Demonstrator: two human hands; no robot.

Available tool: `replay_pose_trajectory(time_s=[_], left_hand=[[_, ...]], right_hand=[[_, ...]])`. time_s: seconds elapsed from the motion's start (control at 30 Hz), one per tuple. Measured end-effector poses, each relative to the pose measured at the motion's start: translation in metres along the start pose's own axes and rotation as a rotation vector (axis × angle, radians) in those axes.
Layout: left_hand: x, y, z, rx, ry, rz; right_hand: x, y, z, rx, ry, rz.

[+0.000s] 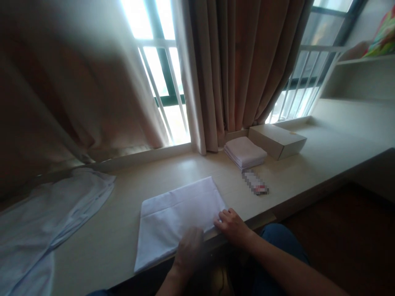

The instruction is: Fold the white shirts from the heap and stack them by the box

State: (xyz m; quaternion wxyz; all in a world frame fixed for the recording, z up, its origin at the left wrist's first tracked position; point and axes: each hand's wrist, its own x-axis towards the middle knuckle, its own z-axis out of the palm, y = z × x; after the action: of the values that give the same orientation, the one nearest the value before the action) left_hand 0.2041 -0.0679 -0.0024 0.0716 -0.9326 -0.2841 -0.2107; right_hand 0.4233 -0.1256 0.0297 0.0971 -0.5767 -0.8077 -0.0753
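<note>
A white cloth (179, 213), folded into a flat rectangle, lies at the front edge of the pale counter. My right hand (230, 224) is at its right front corner, with the fingers curled on the fabric edge. Over the front edge of the same cloth is my left hand (191, 244), smeared by motion, so its fingers cannot be made out clearly.
Loose white fabric (61, 209) is spread on the counter (117, 230) at the left. Toward the back right sit a stack of folded white cloth (245, 151), a cardboard box (277, 139) and a pixelated item (255, 182). Curtains (247, 61) hang behind.
</note>
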Motion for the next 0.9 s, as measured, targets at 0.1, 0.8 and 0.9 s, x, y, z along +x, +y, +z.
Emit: replay_pose_trajectory(time_s=[0.1, 0.8, 0.9], left_hand=[[-0.012, -0.001, -0.002, -0.013, 0.012, 0.058], [-0.121, -0.070, -0.048, 0.508, -0.147, 0.077], [-0.130, -0.083, -0.056, 0.468, -0.157, 0.076]], right_hand=[[-0.014, 0.004, 0.000, 0.085, -0.043, 0.015], [-0.051, 0.005, 0.035, -0.150, 0.182, -0.150], [-0.055, 0.005, 0.026, -0.114, 0.190, -0.182]])
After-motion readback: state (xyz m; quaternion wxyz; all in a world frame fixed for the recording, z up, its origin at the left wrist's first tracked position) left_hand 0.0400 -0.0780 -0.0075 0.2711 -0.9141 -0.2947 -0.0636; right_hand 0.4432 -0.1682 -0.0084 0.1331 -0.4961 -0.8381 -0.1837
